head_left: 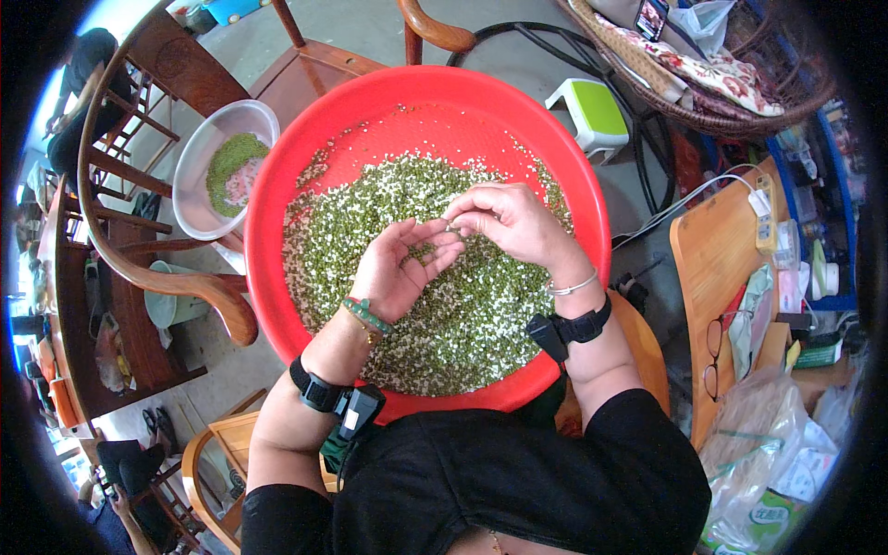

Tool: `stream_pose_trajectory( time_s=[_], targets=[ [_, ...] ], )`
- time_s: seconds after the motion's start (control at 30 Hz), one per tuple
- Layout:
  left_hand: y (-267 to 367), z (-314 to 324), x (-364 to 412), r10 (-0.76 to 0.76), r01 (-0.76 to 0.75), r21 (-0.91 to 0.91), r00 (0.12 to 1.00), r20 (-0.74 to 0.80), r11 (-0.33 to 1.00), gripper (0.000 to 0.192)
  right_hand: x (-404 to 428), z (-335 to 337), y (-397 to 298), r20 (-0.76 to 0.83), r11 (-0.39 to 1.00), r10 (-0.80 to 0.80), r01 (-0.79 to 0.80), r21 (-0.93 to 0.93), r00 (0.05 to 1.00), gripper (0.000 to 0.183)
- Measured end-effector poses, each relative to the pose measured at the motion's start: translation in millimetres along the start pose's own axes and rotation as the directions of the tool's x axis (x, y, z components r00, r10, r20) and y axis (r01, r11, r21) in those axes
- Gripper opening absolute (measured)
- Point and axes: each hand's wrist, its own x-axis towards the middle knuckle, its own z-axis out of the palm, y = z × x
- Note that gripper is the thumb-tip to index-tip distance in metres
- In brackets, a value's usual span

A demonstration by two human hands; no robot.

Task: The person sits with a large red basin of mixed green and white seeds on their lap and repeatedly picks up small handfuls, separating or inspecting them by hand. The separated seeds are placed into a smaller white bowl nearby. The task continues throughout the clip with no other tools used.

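A large round red plastic basin (423,90) lies before me, holding a spread of green and whitish beans or seeds (416,187). Over the middle of it, my left hand (413,267) is palm up with its fingers slightly curled, cupping some green beans (420,253). Just to the right, my right hand (503,222) is palm down, its thumb and forefinger pinched together at the left fingertips. Whether a single bean sits in that pinch cannot be told. At the left, a translucent plastic bowl (191,180) holds green beans and a pinkish patch.
Wooden chairs (236,319) stand left and behind the basin. A green-topped stool (598,107) is at the upper right, near a wicker basket (701,121) with cloths. A wooden board (707,243) with a power strip (765,215) lies right. Other people are at the far left.
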Motion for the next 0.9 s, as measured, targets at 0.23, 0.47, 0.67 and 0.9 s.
stream_pose_trajectory(
  time_s=[0.23, 0.47, 0.67, 0.9],
  targets=[
    [-5, -4, 3, 0.017, -0.017, -0.034, 1.0, 0.006, 0.999, 0.034, 3, 23, 2, 0.065, 0.972, -0.222, 0.227, -0.066, 0.973, 0.021],
    [5, 0, 0, 0.051, -0.051, -0.006, 0.998, -0.024, 0.999, 0.036, 5, 14, 3, -0.192, 0.96, -0.252, 0.22, -0.174, 0.948, 0.016],
    [30, -9, -1, 0.309, -0.327, -0.121, 0.939, -0.151, 0.937, 0.03, -3, -12, 20, 0.001, 0.927, -0.032, 0.03, -0.374, 0.999, 0.008],
    [50, -13, -7, 0.393, -0.444, -0.184, 0.883, -0.255, 0.877, 0.036, -10, -8, 32, 0.253, 0.917, 0.124, -0.014, -0.398, 0.96, 0.007]
  ],
)
